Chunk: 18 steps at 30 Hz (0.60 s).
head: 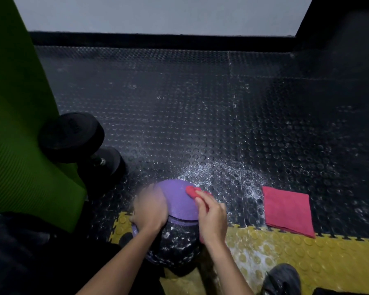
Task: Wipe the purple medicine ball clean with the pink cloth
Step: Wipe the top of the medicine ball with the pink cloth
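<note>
The purple medicine ball sits on the near floor, its dusty near face just below the right hand pinching the pink cloth on top, left hand (blurred, grip unclear) on its left side.

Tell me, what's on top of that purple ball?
A bunched pink cloth, held by the right hand, lies on the purple medicine ball. The blurred left hand rests on its left side. The surface beneath cloth and hands is hidden.
</note>
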{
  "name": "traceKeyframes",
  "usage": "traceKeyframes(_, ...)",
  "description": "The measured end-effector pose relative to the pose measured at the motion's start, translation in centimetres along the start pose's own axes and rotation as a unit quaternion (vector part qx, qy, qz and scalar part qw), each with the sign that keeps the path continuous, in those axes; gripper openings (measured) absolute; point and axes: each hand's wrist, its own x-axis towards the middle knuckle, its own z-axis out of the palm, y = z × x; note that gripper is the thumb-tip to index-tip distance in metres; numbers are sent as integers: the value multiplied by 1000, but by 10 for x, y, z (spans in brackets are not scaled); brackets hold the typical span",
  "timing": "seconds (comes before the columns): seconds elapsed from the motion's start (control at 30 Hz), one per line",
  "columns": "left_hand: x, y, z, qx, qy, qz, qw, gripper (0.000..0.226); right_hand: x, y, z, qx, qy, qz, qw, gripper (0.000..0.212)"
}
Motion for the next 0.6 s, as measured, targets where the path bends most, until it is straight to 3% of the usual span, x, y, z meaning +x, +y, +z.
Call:
traceKeyframes(0.13, -8, 6, 4, 15, -4, 10, 1000, 50, 29, 6, -15, 80, -39, 209, 974, 25)
traceKeyframes(0.2, -7, 8, 4, 17, -4, 10, 1000, 50, 24, -6, -15, 15, -35, 170, 985, 24)
traceKeyframes(0.27, -5, 6, 2, 15, -1, 9, 1000, 49, 6, -19, -9, -47, -29, 53, 997, 24)
traceKeyframes(0.33, -4, 2, -1, 9, -1, 6, 1000, 48, -10, -19, -1, -59, -23, -48, 997, 23)
traceKeyframes(0.37, -4, 1, -1, 6, -2, 4, 1000, 48, -9, -15, 0, -44, -24, -48, 998, 21)
traceKeyframes(0.47, -7, 1, 0, 8, -3, 8, 1000, 49, 17, 8, -6, 55, -34, 106, 992, 19)
traceKeyframes(0.53, -10, 5, 2, 16, -7, 7, 1000, 50, 25, 13, -13, 49, -49, 198, 978, 24)
traceKeyframes(0.6, -10, 7, 4, 26, -6, 13, 1000, 50, 21, 7, -12, 9, -25, 196, 980, 23)
